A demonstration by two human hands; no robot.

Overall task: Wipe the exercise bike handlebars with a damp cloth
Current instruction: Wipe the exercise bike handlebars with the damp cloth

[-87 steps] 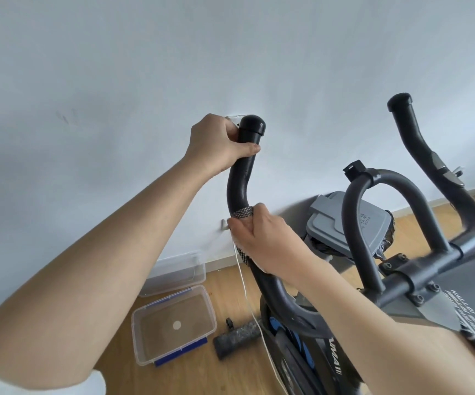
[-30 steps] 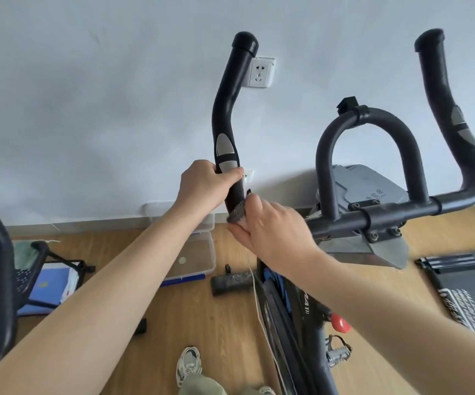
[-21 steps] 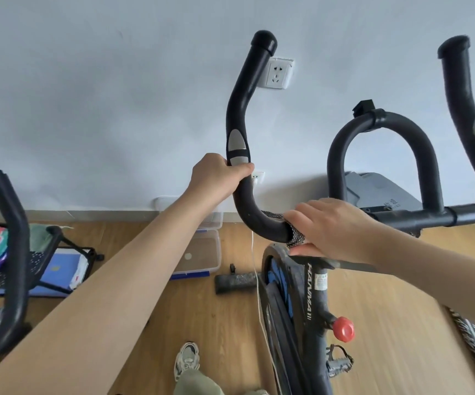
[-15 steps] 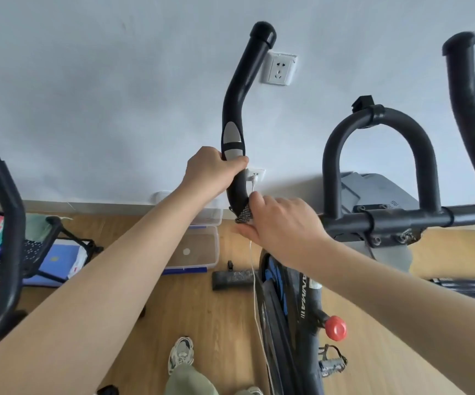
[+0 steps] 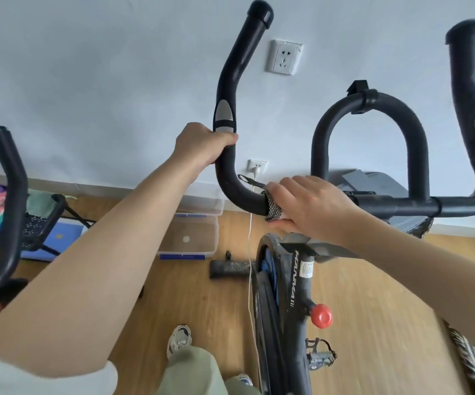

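Two bare hands share the work on the black foam-padded handlebars [image 5: 401, 208] of the exercise bike, each with its own job. The left hand [image 5: 202, 146] grips the left horn [image 5: 232, 67] just below its grey sensor plate [image 5: 224, 116], with the fingers curled behind the tube and the thumb laid across the front. This looks like a bracing hold that steadies the bar against the rubbing. The right hand [image 5: 313, 206] holds the grey woven-patterned cloth [image 5: 272, 208] on the lower bend, where that horn turns into the crossbar. Its fingers [image 5: 290, 185] drape over the top of the tube and the thumb comes in underneath, so the cloth is clamped round the padding rather than merely laid on it. Wrapping suits a round tube, since one slide should clean most of the way round. A loose tail of the cloth pokes up to the left of the hand, outside the grip. The centre loop [image 5: 367, 109] and the right horn [image 5: 467, 89] stand well apart from both hands, and whether they have been wiped cannot be told. A thin white cable [image 5: 249, 266] hangs from the lower wall socket [image 5: 256, 166] close to the bend, where the loose tail could snag it.
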